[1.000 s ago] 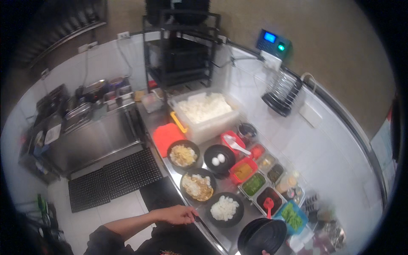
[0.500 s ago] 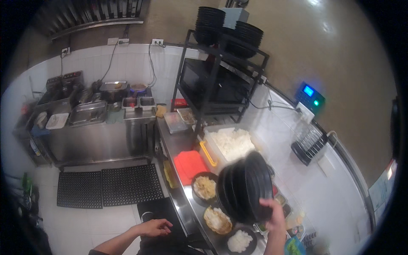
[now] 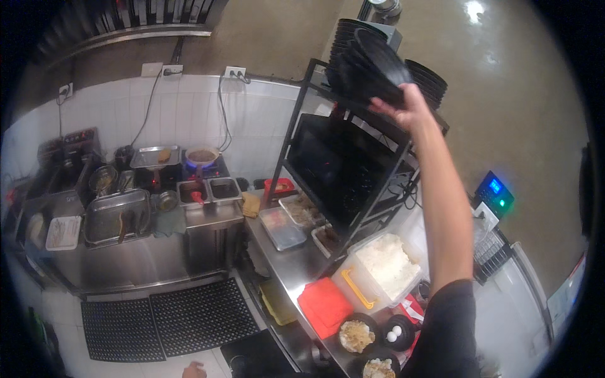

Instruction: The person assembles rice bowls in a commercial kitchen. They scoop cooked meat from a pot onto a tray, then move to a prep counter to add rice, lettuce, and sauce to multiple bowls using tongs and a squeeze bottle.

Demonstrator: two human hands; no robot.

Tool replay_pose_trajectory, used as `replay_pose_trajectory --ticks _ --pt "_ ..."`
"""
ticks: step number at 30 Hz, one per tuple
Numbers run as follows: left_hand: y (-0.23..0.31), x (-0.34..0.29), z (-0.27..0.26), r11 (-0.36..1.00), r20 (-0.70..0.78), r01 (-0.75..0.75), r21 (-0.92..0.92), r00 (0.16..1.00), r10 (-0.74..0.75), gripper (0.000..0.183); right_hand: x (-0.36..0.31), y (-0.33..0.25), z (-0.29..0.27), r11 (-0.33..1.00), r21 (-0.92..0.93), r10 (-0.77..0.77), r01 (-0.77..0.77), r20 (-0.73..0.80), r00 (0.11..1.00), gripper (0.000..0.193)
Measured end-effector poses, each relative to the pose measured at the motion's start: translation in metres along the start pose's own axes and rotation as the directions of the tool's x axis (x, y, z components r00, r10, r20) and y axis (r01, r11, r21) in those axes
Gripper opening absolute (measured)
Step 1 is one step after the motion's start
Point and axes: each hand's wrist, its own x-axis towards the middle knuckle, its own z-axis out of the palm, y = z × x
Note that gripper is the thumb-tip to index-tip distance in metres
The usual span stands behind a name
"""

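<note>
My right hand (image 3: 409,108) is raised high at the far right, shut on a small stack of black bowls (image 3: 377,63). The stack is tilted at the top of a black metal rack (image 3: 301,120). Other stacked black bowls (image 3: 431,80) stand up there beside it; whether the held ones touch them I cannot tell. Low at the bottom edge, only part of my left hand (image 3: 194,370) shows. Its fingers look loosely apart, with nothing in them.
Below the rack, the steel counter bears a bin of white rice (image 3: 391,268), a red cloth (image 3: 324,307) and black bowls of food (image 3: 357,336). At the left stands a cooking station with a pan (image 3: 201,156) over a blue flame. Black mats (image 3: 195,318) cover part of the floor.
My right hand has carried the black bowls from above the counter up to the rack's top. My left hand has dropped toward the bottom edge. The view has shifted.
</note>
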Motion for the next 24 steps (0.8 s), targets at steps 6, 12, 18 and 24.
replay_pose_trajectory --ticks 6,12,18,24 --pt "-0.121 -0.042 0.040 0.991 0.097 0.113 -0.065 0.990 -0.107 0.039 0.076 -0.009 -0.010 0.997 -0.081 -0.002 -0.012 -0.169 0.986 0.048" --pt "-0.138 -0.026 0.025 0.971 0.145 0.235 0.053 0.960 -0.240 0.038 0.102 0.008 -0.005 0.996 0.053 0.090 -0.076 -0.373 0.923 0.057" --pt "-0.113 0.011 -0.002 0.987 0.155 0.130 0.093 0.977 -0.144 0.037 0.088 0.001 0.003 0.985 -0.050 0.140 -0.168 -0.357 0.924 0.062" --pt "-0.054 0.055 -0.023 0.987 0.173 -0.091 0.129 0.983 0.068 0.038 0.021 0.006 0.014 0.996 -0.082 -0.040 0.029 -0.127 0.991 0.067"
